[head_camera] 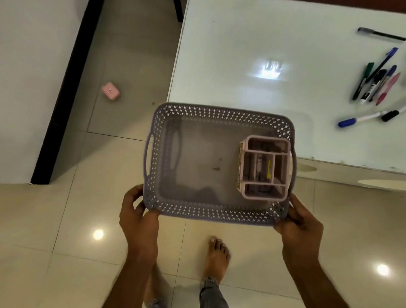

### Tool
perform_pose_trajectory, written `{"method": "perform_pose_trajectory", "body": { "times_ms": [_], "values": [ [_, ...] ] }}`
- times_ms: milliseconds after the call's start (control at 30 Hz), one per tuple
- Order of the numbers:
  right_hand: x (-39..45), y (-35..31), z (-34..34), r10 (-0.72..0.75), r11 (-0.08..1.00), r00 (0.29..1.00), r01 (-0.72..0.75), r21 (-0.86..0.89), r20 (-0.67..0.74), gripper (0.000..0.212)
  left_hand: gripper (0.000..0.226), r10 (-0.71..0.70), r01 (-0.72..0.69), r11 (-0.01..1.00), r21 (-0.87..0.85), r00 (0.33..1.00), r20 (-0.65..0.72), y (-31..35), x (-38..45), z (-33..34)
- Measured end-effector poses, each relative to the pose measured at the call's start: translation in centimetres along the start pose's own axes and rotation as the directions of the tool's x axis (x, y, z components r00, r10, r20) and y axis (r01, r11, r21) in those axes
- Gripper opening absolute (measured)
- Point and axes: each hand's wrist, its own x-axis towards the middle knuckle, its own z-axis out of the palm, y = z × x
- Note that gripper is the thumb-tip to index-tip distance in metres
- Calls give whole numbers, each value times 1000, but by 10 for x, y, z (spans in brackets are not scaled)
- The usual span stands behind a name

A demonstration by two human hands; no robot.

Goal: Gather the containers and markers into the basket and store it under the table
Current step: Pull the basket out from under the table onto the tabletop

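A grey perforated basket [213, 214] hangs in the air over the floor, just off the near left corner of the white table [232, 45]. My left hand [139, 212] grips its near left corner and my right hand [299, 225] grips its near right corner. A pink divided container [265, 169] stands upright inside the basket at its right end. Several markers [377, 83] lie loose on the table at the far right, among them a blue-capped marker [356, 119] and a black pen [382, 34].
A small pink box [110, 91] lies on the tiled floor to the left of the table. A white wall with a black skirting [68, 78] runs along the left. The person's bare feet [217, 257] stand on the tiles below the basket.
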Motion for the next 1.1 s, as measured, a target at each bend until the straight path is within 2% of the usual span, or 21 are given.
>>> {"method": "perform_pose_trajectory", "body": {
  "times_ms": [200, 467, 733, 1100],
  "values": [
    [59, -47, 18, -7, 1000, 1000, 7, 24, -9, 77, 56, 60, -61, 998, 16, 997, 58, 44, 47, 54],
    [135, -96, 40, 45, 997, 998, -43, 59, -33, 51, 44, 158, -174, 980, 100, 977, 147, 79, 103, 119],
    [182, -107, 46, 99, 995, 993, -100, -8, -67, 42, 40, 114, -154, 966, 207, 975, 190, 93, 132, 158],
    [199, -113, 52, 70, 990, 997, -74, -121, -41, 41, 45, 47, -85, 979, 185, 978, 202, 84, 141, 157]
  ]
}}
